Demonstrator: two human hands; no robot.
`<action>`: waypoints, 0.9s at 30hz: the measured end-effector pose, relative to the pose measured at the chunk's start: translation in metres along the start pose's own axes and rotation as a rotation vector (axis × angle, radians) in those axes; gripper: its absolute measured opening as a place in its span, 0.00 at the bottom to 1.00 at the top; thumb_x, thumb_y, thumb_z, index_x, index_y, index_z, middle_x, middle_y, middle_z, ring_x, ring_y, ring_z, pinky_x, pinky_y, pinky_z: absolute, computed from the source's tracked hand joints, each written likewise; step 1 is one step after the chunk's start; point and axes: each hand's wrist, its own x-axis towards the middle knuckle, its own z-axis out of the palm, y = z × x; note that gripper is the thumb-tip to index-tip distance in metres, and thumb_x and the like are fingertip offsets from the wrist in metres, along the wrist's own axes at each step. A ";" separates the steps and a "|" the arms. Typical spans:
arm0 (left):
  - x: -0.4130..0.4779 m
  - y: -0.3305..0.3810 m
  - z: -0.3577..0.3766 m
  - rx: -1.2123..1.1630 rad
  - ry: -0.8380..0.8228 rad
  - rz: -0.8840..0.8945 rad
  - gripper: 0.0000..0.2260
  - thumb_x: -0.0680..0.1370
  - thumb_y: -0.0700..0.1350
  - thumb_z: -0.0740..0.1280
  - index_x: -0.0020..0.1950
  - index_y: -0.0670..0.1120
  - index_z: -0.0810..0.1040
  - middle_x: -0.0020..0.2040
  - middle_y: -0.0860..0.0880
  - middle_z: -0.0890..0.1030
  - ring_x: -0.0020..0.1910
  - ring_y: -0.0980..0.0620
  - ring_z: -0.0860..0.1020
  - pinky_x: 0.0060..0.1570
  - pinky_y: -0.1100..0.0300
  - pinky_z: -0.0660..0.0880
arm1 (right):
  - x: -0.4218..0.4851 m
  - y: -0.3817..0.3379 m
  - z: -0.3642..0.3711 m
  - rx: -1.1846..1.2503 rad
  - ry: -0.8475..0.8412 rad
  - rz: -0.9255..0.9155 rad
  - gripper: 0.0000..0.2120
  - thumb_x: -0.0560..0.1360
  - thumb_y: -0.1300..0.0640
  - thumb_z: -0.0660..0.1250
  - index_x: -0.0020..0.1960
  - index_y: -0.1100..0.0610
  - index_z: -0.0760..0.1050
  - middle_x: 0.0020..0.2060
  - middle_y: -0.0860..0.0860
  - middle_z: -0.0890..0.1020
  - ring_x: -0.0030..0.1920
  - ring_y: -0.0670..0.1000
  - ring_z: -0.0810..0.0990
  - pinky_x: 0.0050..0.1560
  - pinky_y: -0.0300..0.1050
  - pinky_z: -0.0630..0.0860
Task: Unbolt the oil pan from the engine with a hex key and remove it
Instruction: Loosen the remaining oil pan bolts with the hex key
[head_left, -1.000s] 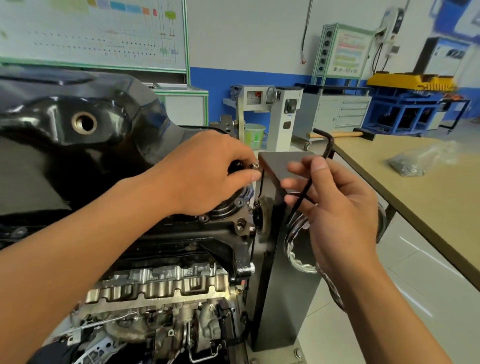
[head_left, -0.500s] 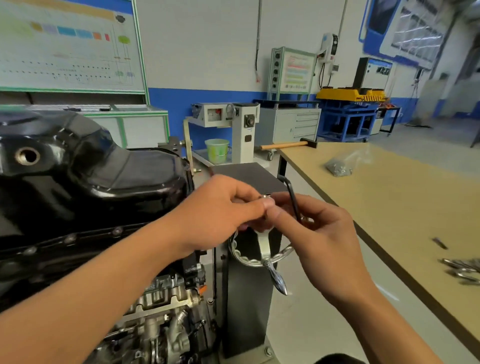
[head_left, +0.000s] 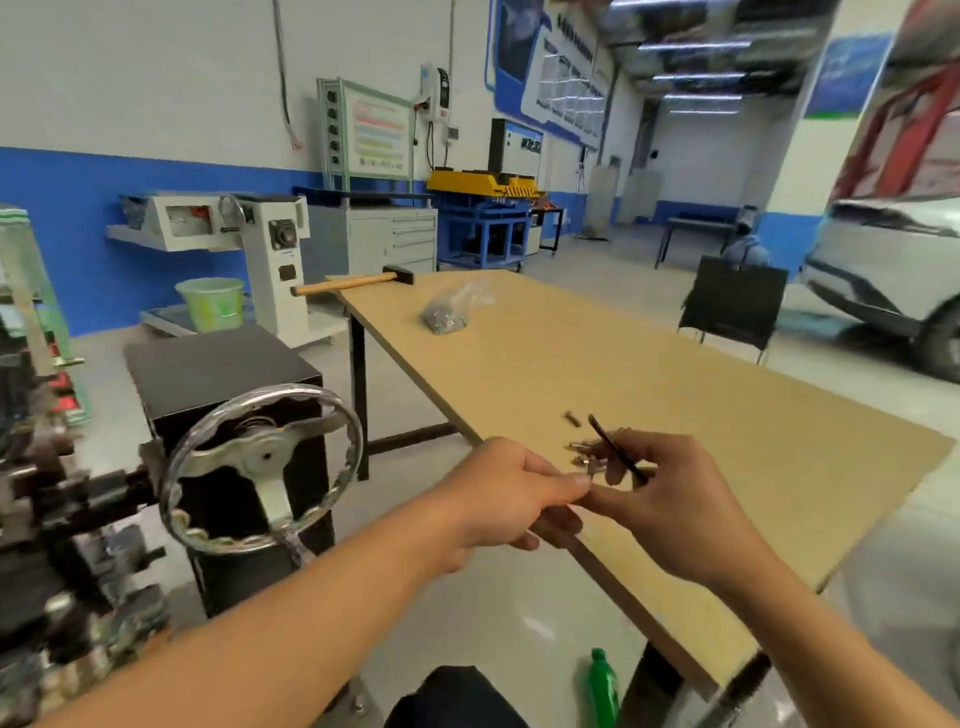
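Observation:
My left hand (head_left: 511, 496) reaches over the near edge of the wooden table (head_left: 727, 415), thumb and forefinger pinched on a small bolt (head_left: 592, 471) that is mostly hidden. My right hand (head_left: 675, 501) touches those fingertips and holds the black hex key (head_left: 615, 449), which points up and to the left. Several loose bolts (head_left: 579, 447) lie on the table just beyond the hands, one bolt (head_left: 572, 418) a little farther off. The engine (head_left: 36, 519) is a blur at the far left edge. The oil pan is out of view.
The engine stand's metal handwheel (head_left: 260, 467) and black box (head_left: 218, 374) are left of my arms. On the table lie a hammer (head_left: 353, 283) and a plastic bag of parts (head_left: 449, 314). A green bottle (head_left: 602, 686) stands on the floor. A chair (head_left: 732, 306) and a car (head_left: 893, 260) are to the right.
The view has swung right from the engine and oil pan to the table. Both hands moved together over the table edge, left still pinching the bolt, right still holding the hex key.

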 end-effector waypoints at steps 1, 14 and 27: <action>0.016 0.001 0.014 0.000 0.014 -0.016 0.12 0.80 0.50 0.68 0.53 0.42 0.84 0.40 0.49 0.86 0.37 0.54 0.83 0.38 0.62 0.76 | 0.002 0.013 -0.005 -0.025 0.012 0.047 0.07 0.68 0.53 0.78 0.41 0.53 0.81 0.33 0.49 0.78 0.29 0.42 0.69 0.31 0.37 0.66; 0.122 -0.004 0.070 0.791 0.352 0.091 0.10 0.76 0.54 0.70 0.50 0.48 0.81 0.49 0.47 0.82 0.48 0.44 0.81 0.46 0.54 0.77 | 0.036 0.103 -0.026 -0.118 -0.017 0.448 0.08 0.71 0.60 0.70 0.49 0.61 0.83 0.37 0.53 0.81 0.35 0.50 0.74 0.33 0.41 0.68; 0.125 -0.020 0.065 0.675 0.426 0.190 0.08 0.74 0.52 0.72 0.38 0.51 0.78 0.45 0.46 0.82 0.44 0.45 0.81 0.43 0.55 0.79 | 0.073 0.105 -0.015 -0.178 0.109 0.558 0.12 0.74 0.66 0.65 0.55 0.65 0.81 0.52 0.61 0.81 0.52 0.61 0.81 0.50 0.49 0.80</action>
